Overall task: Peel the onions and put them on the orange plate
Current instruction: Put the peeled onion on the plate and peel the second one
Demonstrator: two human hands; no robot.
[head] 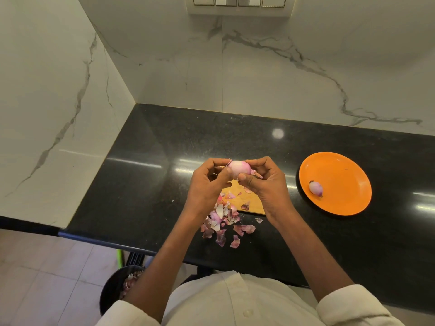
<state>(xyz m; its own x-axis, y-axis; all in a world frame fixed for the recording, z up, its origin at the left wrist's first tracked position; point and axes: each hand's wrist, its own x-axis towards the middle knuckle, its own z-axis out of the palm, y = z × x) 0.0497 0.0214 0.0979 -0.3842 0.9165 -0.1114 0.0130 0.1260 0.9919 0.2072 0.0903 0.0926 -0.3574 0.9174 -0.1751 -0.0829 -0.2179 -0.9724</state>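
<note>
Two hands: we see left hand [207, 182] and right hand [266, 182] both clamped on one onion [239, 170], held above the board, frame centre.
Surface: black speckled counter [146, 184], glossy, light reflections; white marble-look walls [58, 90] at 9 and 12 o'clock, meeting in a corner.
Room: switch panel [237, 3] at 12 o'clock; pale floor tiles [47, 278] at 7 o'clock; dark bin [113, 292] with peel scraps under the counter edge.
Counts: we count 2 onions, 1 orange plate [341, 175], 1 wooden board [244, 198], many loose peels [223, 227].
Held onion: mostly peeled, long axis roughly 9-to-3 o'clock; skin flap at its left end.
Plate onion [315, 187]: peeled, lies on the plate's left part, long axis about 11-to-5 o'clock.
Plate: at 3 o'clock from the hands, well apart.
Peels: heaped at 6 o'clock from the hands, on the board edge and counter.
</note>
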